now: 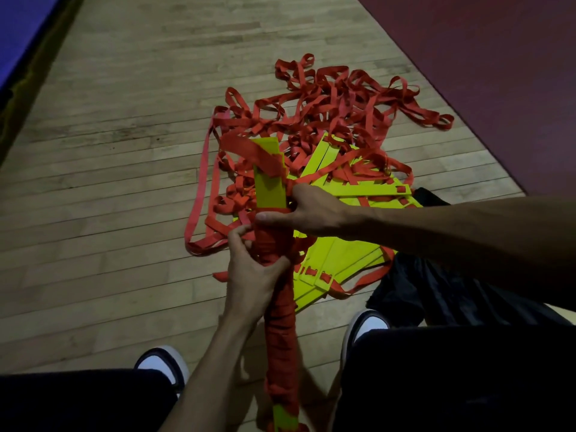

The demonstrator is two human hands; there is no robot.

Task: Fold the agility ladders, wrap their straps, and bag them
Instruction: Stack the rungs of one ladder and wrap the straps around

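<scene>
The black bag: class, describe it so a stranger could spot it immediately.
Start at the wooden floor, then find the heap of yellow rungs and red straps. The black bag lies crumpled at the heap's right edge, under the right forearm: the only dark, limp fabric there.

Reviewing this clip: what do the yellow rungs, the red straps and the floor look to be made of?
Yellow rungs: seemingly rigid plastic, flat, matte, with clean-cut slots. Red straps: likely woven webbing, since they lie limp in loose loops and wrap tightly round the bundle under the left hand and right hand. Floor: wood-look planks with visible seams and a dull sheen.
</scene>
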